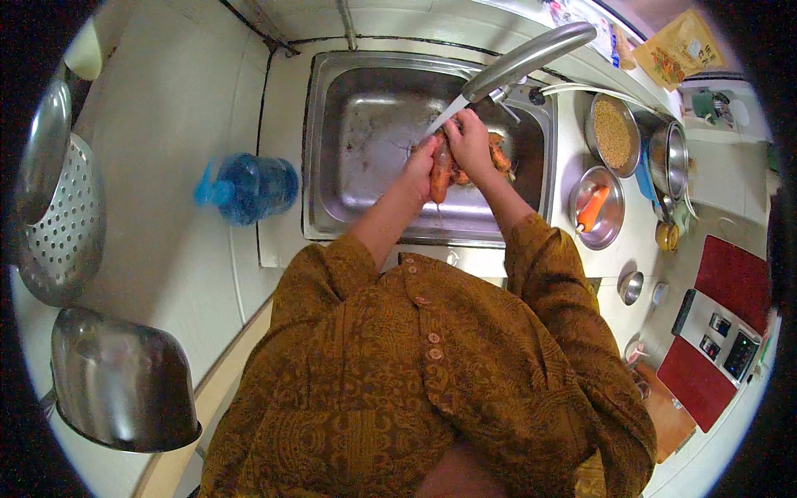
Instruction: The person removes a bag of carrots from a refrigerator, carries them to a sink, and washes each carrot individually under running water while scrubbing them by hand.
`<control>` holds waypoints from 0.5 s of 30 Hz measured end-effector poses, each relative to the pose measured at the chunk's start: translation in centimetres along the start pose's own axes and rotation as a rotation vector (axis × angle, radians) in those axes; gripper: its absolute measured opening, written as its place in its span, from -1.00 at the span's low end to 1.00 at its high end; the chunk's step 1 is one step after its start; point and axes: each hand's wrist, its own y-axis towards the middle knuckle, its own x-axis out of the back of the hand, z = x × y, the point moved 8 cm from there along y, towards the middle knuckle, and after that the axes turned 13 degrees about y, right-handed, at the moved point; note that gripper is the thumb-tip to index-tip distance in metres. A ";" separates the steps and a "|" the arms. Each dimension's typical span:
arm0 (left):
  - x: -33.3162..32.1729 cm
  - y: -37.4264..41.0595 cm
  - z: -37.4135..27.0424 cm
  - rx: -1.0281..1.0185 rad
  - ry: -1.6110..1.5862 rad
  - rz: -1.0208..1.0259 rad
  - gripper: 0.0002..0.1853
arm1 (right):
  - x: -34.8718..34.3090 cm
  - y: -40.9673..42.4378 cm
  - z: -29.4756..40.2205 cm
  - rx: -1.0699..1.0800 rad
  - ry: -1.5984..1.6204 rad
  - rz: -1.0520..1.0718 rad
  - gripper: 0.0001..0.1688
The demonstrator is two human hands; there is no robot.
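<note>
A steel sink [367, 193] lies before me with a stream of water [449, 114] falling from the curved faucet [529, 59]. Under that stream, a dirt-streaked carrot [441, 177] points its tip towards me. My left hand [422, 167] grips it from the left side. Over its upper end, my right hand [468, 142] is closed, fingers touching the carrot and partly hiding it. More soil-covered carrots [499, 157] lie on the sink floor beyond my right wrist. To the right of the sink, a steel bowl [613, 227] holds a clean, bright orange carrot [594, 208].
A bowl of yellowish beans or grains [613, 132] stands at the right, beside stacked steel bowls [675, 159]. Left of the sink lies a blue plastic jug [255, 187]. A perforated steel utensil [68, 224] and a steel pot [124, 380] are at far left.
</note>
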 end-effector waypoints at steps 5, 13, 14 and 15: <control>0.1 -0.5 -4.5 -0.159 -0.025 0.101 -0.63 | -2.8 -3.2 4.2 0.178 0.163 0.221 -0.82; 0.9 1.6 -3.9 -0.217 0.091 0.160 -0.66 | -1.7 -1.8 3.7 0.226 0.099 0.156 -0.88; 1.3 1.4 -4.8 -0.300 0.127 0.124 -0.66 | -2.3 -3.3 4.5 0.180 0.136 0.191 -0.88; 1.6 1.2 -5.6 -0.382 0.162 0.088 -0.65 | -1.8 -2.5 3.3 0.154 0.084 0.111 -0.88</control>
